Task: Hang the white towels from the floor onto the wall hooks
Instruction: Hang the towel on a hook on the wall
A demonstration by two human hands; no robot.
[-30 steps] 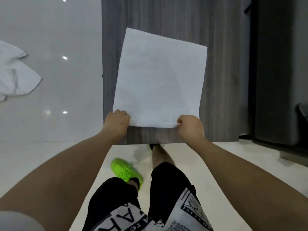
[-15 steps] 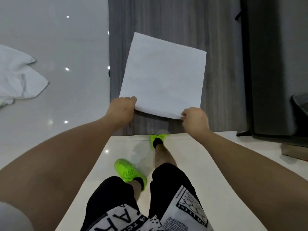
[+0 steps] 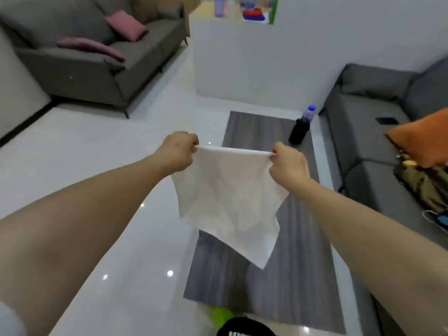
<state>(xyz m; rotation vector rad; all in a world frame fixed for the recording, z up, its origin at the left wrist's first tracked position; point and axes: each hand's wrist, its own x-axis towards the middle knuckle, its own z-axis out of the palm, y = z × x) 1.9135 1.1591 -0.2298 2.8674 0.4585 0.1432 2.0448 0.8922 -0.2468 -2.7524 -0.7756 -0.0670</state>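
Note:
A white towel (image 3: pixel 230 202) hangs in the air in front of me, stretched by its top edge between both hands. My left hand (image 3: pixel 179 151) pinches the top left corner. My right hand (image 3: pixel 289 166) pinches the top right corner. The towel's lower part droops freely above the grey rug (image 3: pixel 274 287), its bottom corner pointing down. No wall hooks and no other towel are in view.
A dark bottle with a blue cap (image 3: pixel 301 126) stands on the rug's far right. A grey sofa with pink cushions (image 3: pixel 97 57) is at the far left, another grey sofa with an orange cushion (image 3: pixel 417 139) at the right. A white partition (image 3: pixel 242 61) stands ahead.
The towel lay flat on the rug with both hands at its near edge; now it is lifted and hangs from both hands. My view has swung up from the floor to the room.

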